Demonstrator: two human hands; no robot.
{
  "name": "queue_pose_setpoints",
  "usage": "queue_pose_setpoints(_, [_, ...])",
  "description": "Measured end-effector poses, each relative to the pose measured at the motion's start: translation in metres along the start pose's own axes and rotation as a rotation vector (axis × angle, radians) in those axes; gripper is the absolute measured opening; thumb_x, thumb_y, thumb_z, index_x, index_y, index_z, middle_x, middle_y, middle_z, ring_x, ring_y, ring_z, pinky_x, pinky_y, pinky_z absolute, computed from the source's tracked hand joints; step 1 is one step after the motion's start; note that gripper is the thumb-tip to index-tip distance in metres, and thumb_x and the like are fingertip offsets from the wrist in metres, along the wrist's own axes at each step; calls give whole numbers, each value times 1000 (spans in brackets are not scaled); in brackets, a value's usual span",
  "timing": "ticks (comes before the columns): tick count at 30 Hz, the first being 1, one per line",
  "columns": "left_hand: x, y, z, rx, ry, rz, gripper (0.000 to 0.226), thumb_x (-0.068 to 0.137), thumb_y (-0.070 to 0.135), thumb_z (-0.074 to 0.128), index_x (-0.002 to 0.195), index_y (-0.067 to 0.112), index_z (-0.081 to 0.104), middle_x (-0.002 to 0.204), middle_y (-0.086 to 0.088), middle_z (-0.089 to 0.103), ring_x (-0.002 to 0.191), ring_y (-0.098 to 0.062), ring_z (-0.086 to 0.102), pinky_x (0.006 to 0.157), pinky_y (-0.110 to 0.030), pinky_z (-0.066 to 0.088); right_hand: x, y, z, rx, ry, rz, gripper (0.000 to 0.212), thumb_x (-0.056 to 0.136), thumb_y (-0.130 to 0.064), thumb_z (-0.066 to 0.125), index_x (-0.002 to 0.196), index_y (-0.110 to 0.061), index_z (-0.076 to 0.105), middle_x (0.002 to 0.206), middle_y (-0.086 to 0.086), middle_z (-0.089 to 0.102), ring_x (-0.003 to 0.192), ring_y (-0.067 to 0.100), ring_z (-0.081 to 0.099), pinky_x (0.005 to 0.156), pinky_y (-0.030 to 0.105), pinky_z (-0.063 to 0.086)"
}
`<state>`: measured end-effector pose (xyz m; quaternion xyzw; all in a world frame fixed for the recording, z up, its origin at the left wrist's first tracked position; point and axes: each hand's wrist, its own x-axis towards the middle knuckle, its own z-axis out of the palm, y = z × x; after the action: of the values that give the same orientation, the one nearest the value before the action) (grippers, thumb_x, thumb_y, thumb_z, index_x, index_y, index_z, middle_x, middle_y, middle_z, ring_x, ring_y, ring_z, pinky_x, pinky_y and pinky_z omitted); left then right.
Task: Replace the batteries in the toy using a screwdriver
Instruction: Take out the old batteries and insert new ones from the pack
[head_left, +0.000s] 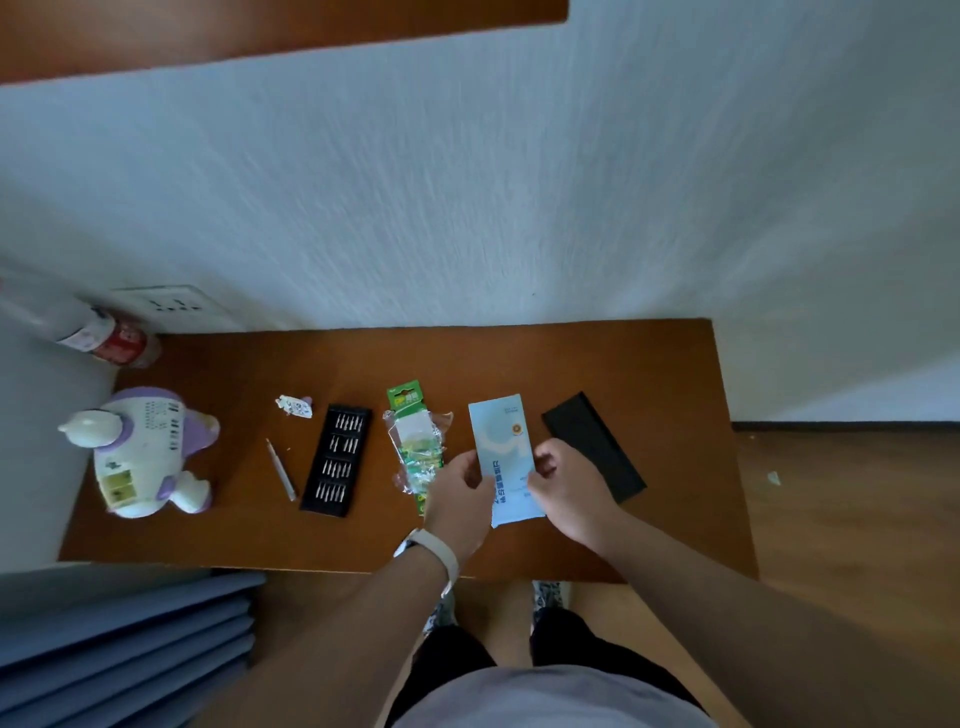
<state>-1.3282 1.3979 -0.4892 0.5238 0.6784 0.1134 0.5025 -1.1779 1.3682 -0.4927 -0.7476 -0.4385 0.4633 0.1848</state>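
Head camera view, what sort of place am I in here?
Likely a room at home, not a workshop: a wooden table set against a textured white wall, a wall socket just above it, and wood flooring beside it.

A brown table (649, 364) carries a toy (145, 452), a screwdriver (281, 470), a bit case (337, 460), a battery pack (415, 441), a black lid (592, 447) and a paper scrap (294, 406)
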Motion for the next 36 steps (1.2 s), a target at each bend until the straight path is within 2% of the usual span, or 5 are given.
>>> queue_pose_setpoints(5, [10, -1, 9, 171, 28, 39, 28, 92, 24, 51, 114, 25, 68, 106, -1, 67, 88, -18, 67, 65, -37, 61, 14, 10, 6, -35, -34, -24, 14, 95, -23, 61, 107, -18, 57, 110, 0, 65, 94, 12, 67, 56, 17, 55])
queue_pose_setpoints(16, [10, -5, 13, 234, 40, 92, 30, 91, 25, 56, 121, 31, 54, 116, 3, 63, 101, -16, 63, 73, -36, 63, 17, 17, 4, -146, -109, -86, 42, 96, -34, 59, 134, -20, 48, 117, -2, 59, 104, 16, 65, 59, 11, 54])
queue_pose_setpoints(22, [2, -6, -1, 194, 8, 79, 41, 96, 16, 58, 136, 19, 49, 113, 3, 59, 97, -12, 59, 70, -19, 54, 14, 10, -8, -158, -143, -105, 45, 97, -30, 58, 139, -17, 45, 112, -3, 54, 98, 14, 62, 51, 10, 45])
queue_pose_setpoints(31, [-18, -12, -27, 198, 100, 62, 39, 94, 20, 63, 133, 17, 57, 107, 5, 60, 97, -11, 58, 78, -19, 47, 6, -7, -14, -200, -127, -143, 39, 98, -24, 55, 135, -13, 47, 110, -2, 50, 82, 7, 55, 46, 12, 39])
queue_pose_setpoints(36, [-22, -24, -49, 226, 196, 3, 34, 93, 22, 61, 127, 18, 59, 103, 4, 62, 92, -11, 60, 82, -34, 56, 0, -26, -4, -257, -144, -232, 22, 98, -28, 55, 116, -16, 53, 112, -3, 54, 93, 12, 61, 61, 19, 54])
